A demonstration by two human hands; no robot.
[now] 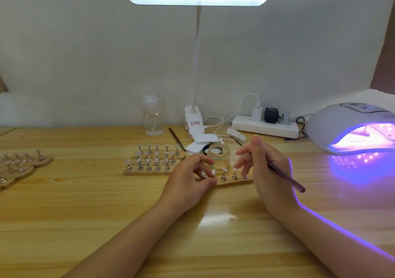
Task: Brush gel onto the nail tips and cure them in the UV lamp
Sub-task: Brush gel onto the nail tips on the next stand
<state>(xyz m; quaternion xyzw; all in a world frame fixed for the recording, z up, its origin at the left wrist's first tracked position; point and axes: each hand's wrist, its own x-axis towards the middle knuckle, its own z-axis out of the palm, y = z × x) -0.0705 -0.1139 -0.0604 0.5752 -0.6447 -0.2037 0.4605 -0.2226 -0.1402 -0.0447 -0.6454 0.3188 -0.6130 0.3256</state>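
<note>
A person's left hand (190, 174) pinches the left end of a wooden holder strip (234, 181) near the middle of the table (85, 213), while the right hand (267, 166) grasps a slim brush (285, 178) over the strip's right end. Five pegs can be counted on the strip, two of them half hidden behind the left fingers; nail tips (224, 169) show on most, but the rightmost peg is too blurred to tell. Just behind stands one open glass jar (219, 157), apparently the gel. Left of it lie three more filled strips (155, 160); a further group (19, 164) sits at the far-left edge, its count unclear. One UV lamp (350, 126) glows violet at far right. The risks, by judgement: the right wrist nudging the strip, a brush stroke toppling a tip off its peg, or stray lamp light hardening gel in the uncovered jar.
</note>
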